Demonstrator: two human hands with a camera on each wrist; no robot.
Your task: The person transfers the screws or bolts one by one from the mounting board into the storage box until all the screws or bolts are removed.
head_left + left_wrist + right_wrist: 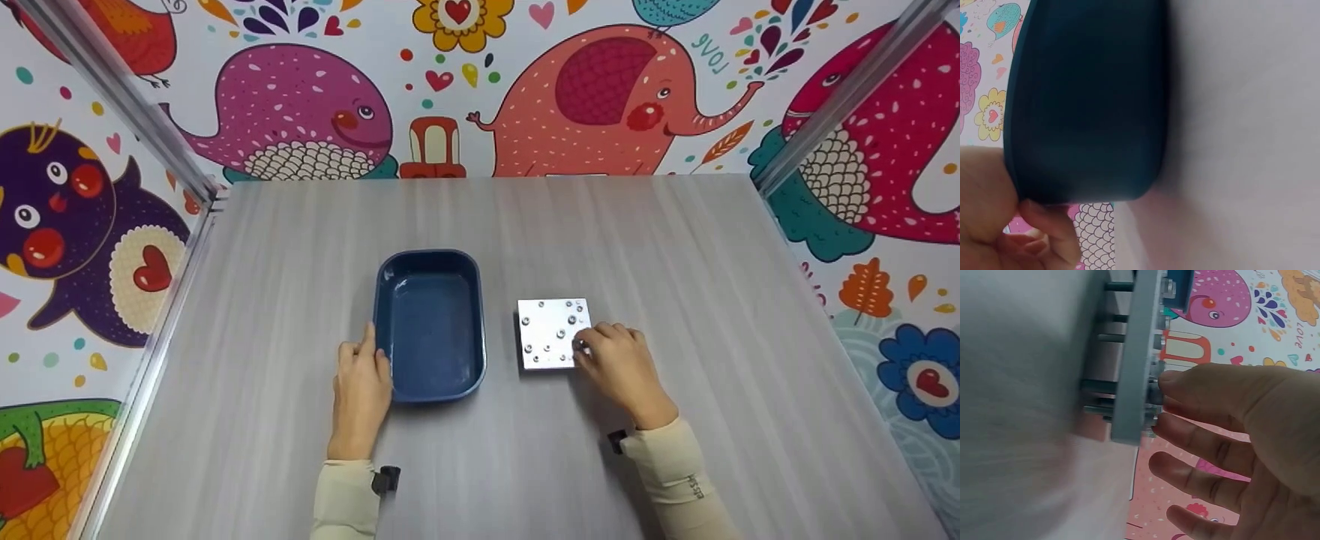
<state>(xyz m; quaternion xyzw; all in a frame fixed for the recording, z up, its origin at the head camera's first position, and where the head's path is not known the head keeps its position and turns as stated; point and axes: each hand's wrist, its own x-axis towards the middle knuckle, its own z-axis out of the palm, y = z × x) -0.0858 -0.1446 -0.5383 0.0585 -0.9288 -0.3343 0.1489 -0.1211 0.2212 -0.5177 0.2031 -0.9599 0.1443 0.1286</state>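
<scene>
A deep blue rectangular baking dish (429,330) sits on the table. My left hand (360,394) holds its left rim, the thumb over the edge and the other fingers along the outside wall. To its right is a silver metal plate (544,341), studded with several bolts (561,334). In the right wrist view, dark bolt shanks (1112,338) stick out beneath the plate and hold it above the table. My right hand (619,367) pinches a bolt (1154,395) near the plate's right edge between thumb and index finger. The other fingers are spread behind it.
The pale wood-grain table (480,480) lies under everything. Walls with cartoon animal prints (300,112) enclose its back and sides, and metal rails (150,360) run along the left edge and up the corners.
</scene>
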